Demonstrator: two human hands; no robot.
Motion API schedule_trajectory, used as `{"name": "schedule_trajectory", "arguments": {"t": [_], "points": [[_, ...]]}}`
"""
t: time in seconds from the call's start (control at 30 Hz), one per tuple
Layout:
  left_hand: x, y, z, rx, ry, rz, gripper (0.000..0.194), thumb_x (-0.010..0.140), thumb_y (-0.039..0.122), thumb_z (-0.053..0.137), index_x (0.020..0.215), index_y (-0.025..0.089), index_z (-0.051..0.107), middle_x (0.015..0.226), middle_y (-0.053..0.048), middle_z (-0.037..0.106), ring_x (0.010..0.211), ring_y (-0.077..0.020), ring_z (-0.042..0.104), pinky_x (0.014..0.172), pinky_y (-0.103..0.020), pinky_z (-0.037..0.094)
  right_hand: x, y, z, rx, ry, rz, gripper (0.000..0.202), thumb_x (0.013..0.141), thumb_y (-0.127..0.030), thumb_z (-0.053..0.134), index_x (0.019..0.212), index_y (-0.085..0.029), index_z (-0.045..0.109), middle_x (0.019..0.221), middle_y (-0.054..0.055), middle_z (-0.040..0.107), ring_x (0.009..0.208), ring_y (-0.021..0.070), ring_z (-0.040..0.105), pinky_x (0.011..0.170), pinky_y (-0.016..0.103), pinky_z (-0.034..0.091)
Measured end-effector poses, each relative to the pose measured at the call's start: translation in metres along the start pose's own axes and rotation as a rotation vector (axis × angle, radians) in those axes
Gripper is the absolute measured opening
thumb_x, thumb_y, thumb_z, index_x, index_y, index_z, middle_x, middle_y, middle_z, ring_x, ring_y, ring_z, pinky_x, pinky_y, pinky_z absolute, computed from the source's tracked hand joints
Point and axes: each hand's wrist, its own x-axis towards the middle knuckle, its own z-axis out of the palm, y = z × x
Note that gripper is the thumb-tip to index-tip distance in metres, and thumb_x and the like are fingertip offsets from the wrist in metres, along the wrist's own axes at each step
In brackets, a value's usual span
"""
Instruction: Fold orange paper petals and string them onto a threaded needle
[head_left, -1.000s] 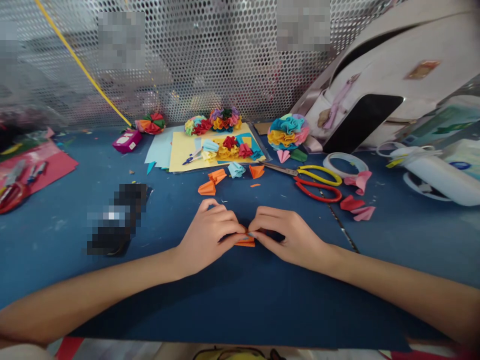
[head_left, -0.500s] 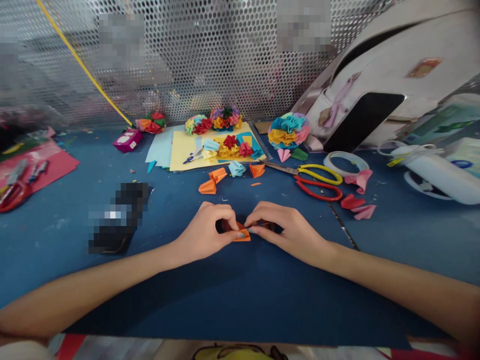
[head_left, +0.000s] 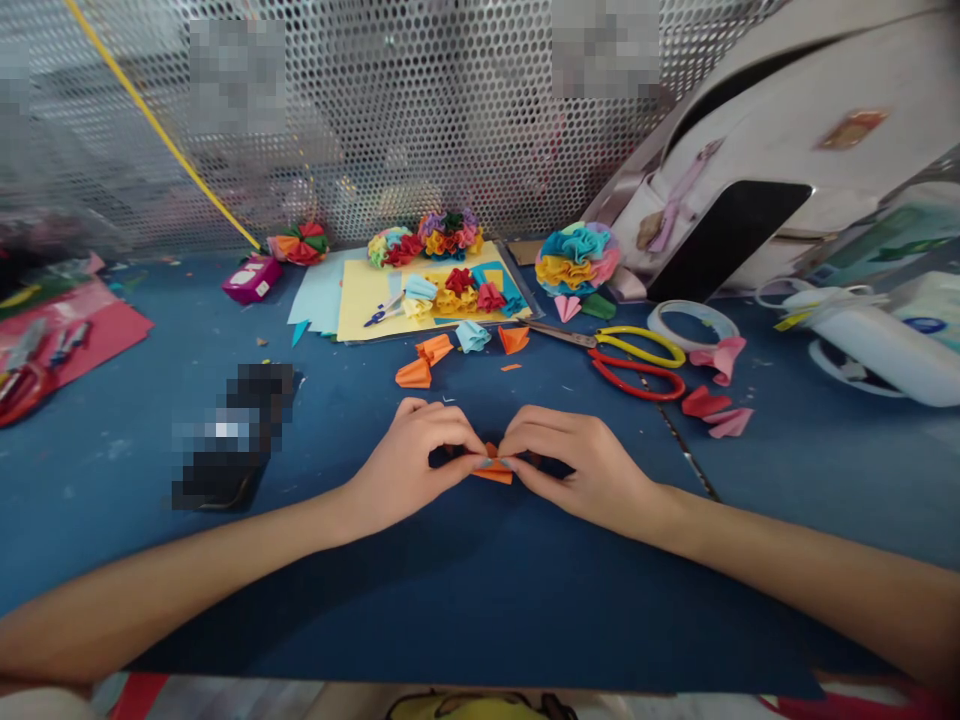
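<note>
A small folded piece of orange paper is pinched between both hands, just above the blue table. My left hand grips its left side between thumb and forefinger. From the right, my right hand pinches the same paper, its fingertips almost meeting the left ones. The fingers cover much of the paper. Beyond the hands lie pleated orange paper pieces, a light blue pleated piece and another orange piece.
Scissors with red and yellow handles lie at right, by a tape roll. A phone leans on a pale backpack. Paper flowers and yellow sheets stand before a perforated metal screen. A blurred-out dark object is left.
My right fingertips have moved left onto the orange paper, close against my left ones. A thin thread-like line seen earlier at the right fingers no longer shows.
</note>
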Motion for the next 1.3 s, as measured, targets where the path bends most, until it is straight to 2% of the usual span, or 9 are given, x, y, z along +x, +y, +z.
{"name": "schedule_trajectory", "arguments": {"t": [0.1,0.27,0.5,0.83,0.97,1.1,1.3], "points": [[-0.0004,0.0006,0.0003,-0.011,0.002,0.006,0.012,0.092,0.014,0.069,0.081,0.02,0.069,0.083,0.006,0.068,0.08,-0.0123,0.061,0.086,-0.034,0.031,-0.0011,0.0005,0.0005,-0.004,-0.01,-0.022,0.014,0.098,-0.015,0.055,0.091,-0.02,0.066,0.086,0.003,0.067,0.076,0.0133,0.063,0.068,0.024,0.046],[-0.0007,0.0021,0.0008,-0.011,0.011,0.013,0.015,0.089,0.011,0.068,0.076,0.017,0.064,0.079,0.005,0.062,0.077,-0.0121,0.058,0.086,-0.033,0.033,-0.0006,0.0,-0.0007,0.089,-0.055,0.053,0.008,0.096,-0.017,0.058,0.093,-0.02,0.065,0.089,0.002,0.066,0.076,0.0122,0.062,0.067,0.023,0.045],[-0.002,0.0065,-0.0002,-0.044,-0.012,-0.005,0.017,0.087,0.009,0.069,0.074,0.017,0.063,0.077,0.005,0.059,0.077,-0.0124,0.057,0.085,-0.033,0.033,-0.0003,-0.0033,-0.0021,0.11,-0.116,0.103,0.012,0.098,-0.017,0.054,0.094,-0.02,0.065,0.091,0.002,0.066,0.075,0.0125,0.06,0.067,0.023,0.045],[-0.0002,0.0026,0.0019,-0.043,-0.024,-0.054,0.017,0.086,0.012,0.072,0.073,0.018,0.063,0.079,0.005,0.063,0.078,-0.0132,0.059,0.085,-0.034,0.035,-0.0023,0.0003,0.0015,0.09,-0.124,0.122,0.009,0.098,-0.018,0.058,0.095,-0.021,0.066,0.092,0.002,0.067,0.075,0.0123,0.063,0.066,0.022,0.045],[0.0004,-0.0005,0.001,-0.038,-0.038,-0.068,0.009,0.087,0.018,0.075,0.08,0.021,0.069,0.083,0.005,0.068,0.083,-0.0145,0.062,0.088,-0.035,0.034,-0.0018,0.0015,0.0021,0.027,-0.091,0.096,0.01,0.098,-0.017,0.057,0.093,-0.02,0.065,0.09,0.002,0.068,0.075,0.0131,0.064,0.065,0.022,0.046],[0.0004,-0.001,-0.0002,-0.029,-0.048,-0.05,0.006,0.092,0.021,0.07,0.087,0.024,0.072,0.089,0.004,0.072,0.09,-0.0162,0.064,0.088,-0.036,0.033,-0.0009,0.0024,0.0013,-0.1,-0.056,0.006,0.013,0.1,-0.019,0.055,0.093,-0.02,0.065,0.088,0.003,0.068,0.074,0.0134,0.065,0.064,0.024,0.047],[0.0004,0.0005,0.001,-0.06,-0.043,-0.034,0.01,0.088,0.012,0.07,0.082,0.02,0.07,0.087,0.004,0.072,0.084,-0.0141,0.064,0.089,-0.035,0.035,0.0004,0.0003,-0.003,-0.438,-0.011,-0.305,0.02,0.103,-0.016,0.05,0.09,-0.017,0.066,0.082,0.004,0.069,0.069,0.0149,0.061,0.065,0.029,0.045]]}}
